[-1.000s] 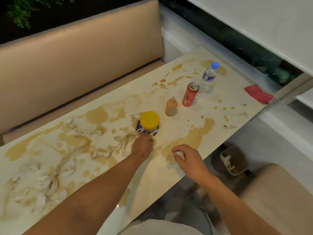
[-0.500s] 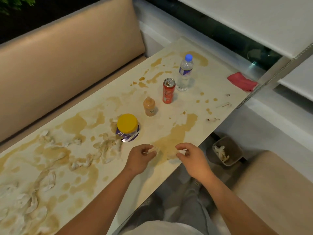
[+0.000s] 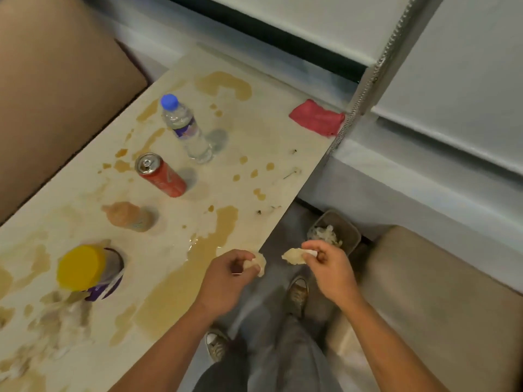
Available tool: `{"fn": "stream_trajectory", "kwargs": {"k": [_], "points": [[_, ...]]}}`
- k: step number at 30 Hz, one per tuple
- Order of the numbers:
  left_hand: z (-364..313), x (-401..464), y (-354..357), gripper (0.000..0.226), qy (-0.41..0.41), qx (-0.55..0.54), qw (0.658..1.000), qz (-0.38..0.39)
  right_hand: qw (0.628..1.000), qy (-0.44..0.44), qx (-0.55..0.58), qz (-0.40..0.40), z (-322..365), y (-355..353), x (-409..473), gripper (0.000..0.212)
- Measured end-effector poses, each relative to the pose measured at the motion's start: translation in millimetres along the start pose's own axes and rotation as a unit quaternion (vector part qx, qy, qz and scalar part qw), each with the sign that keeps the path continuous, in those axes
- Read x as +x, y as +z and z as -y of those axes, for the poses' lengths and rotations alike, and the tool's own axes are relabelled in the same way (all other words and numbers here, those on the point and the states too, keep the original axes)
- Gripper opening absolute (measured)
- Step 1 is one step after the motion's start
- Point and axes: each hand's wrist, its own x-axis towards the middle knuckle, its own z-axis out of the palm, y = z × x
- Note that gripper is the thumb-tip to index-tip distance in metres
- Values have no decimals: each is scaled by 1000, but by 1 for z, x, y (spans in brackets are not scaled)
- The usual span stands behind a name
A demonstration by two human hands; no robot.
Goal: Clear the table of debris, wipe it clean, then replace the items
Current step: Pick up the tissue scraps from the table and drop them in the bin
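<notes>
Just off the near edge of the stained surface (image 3: 254, 137), each hand pinches one soggy scrap: the left hand (image 3: 226, 278) holds a wet wad (image 3: 259, 263), the right hand (image 3: 325, 267) a second wad (image 3: 293, 256), fingers clamped on both. The bin (image 3: 336, 224) sits on the floor just beyond the right hand, which is the nearer. I judge the drop comes next. Standing on the surface: one bottle (image 3: 184, 128), one can (image 3: 161, 175), one small sauce bottle (image 3: 128, 216), one yellow-lidded jar (image 3: 85, 268), one red cloth (image 3: 317, 117).

A glossy, stone-look surface (image 3: 263, 131) smeared with wet brown liquid carries a clear plastic bottle (image 3: 185, 128), a shiny metal can (image 3: 161, 175) and a matt red cloth (image 3: 316, 118); sodden paper scraps (image 3: 293, 256) look limp.
</notes>
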Motion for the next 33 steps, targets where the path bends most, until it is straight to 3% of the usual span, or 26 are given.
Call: {"fn": "stream_trajectory", "kwargs": {"k": [4,9,16,24,33], "points": [[-30,37,76,14,6,9,999,46,997,44,-6,-61,-62,-47,43,21],[-27,90,162,18,-18,11,995,94,991,107,-33,-78,-145,-79,99,18],[17,170,258,22,-49,53,996,56,983,143,-82,-82,-230,-82,167,16],[48,238,320,18,-40,154,986,55,980,159,-63,-104,-262,-75,206,32],[50,269,340,29,-11,234,968,90,986,144,17,-87,-278,-70,161,29]]}}
